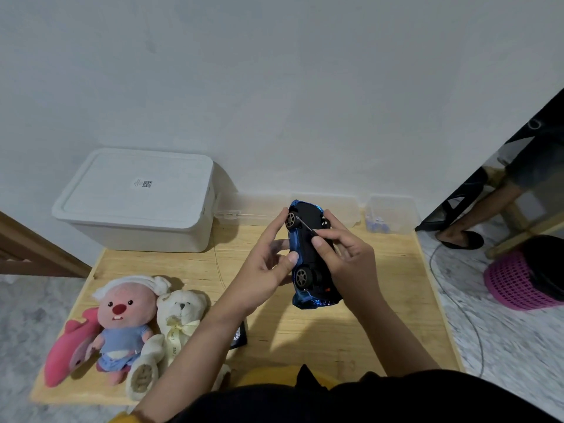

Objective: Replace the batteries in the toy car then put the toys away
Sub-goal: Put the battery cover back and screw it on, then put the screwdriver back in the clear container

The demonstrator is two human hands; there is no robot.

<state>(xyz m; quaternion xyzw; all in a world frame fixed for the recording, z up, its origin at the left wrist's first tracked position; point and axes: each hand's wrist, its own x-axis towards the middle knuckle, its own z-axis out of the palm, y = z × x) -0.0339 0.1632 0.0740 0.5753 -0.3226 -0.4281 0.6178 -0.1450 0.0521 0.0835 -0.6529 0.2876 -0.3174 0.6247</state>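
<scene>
Gripping the upturned toy car (306, 254) between both hands — left hand (268, 264) cradling, right hand (345, 254) pinching a thin screwdriver (305, 225)

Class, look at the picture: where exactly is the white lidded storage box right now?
In the head view, the white storage box sits at the wooden table's far left corner against the wall, behind the plush toys, left of the toy car.

Glossy blue plastic car (297, 248) — matt wooden table (366, 331), fuzzy cloth plush toys (122, 325).
</scene>
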